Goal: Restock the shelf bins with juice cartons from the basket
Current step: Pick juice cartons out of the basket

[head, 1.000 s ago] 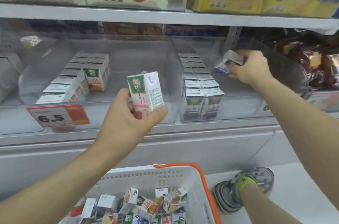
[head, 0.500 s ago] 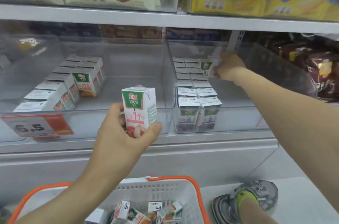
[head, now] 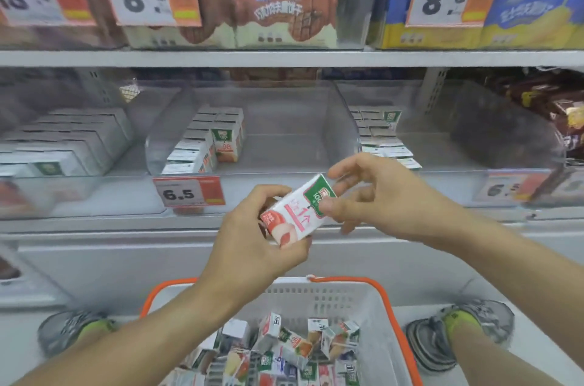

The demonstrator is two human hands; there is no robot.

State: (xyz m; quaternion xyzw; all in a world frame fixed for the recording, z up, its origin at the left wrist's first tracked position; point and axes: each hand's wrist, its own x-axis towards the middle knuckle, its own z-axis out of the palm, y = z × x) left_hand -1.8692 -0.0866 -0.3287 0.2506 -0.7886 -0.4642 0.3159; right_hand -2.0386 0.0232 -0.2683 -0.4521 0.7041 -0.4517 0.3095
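Down at our feet, the white basket (head: 373,316) with its orange rim sits against the foot of the shelf, a loose heap of juice cartons (head: 284,351) in it. Above it, in front of the shelf's front edge, we hold one carton (head: 297,212) between both hands. Our left hand (head: 252,246) curls round its lower, red-printed end; our right hand (head: 382,196) pinches the green upper end between thumb and fingers. Its long axis tilts, low at the left, rising to the right and towards the shelf. Both hands touch it, so neither is nearer; we judge this a handover to the right.

Beyond, on the shelf, the middle bin (head: 284,139) has matching red cartons along its left wall and bare floor to their right. That gap lies straight ahead and slightly above the carton.

Half a second ago our left hand alone held the carton upright, while our right reached deep into the right-hand bin (head: 442,145); now the right is back on the carton, which has tipped over.
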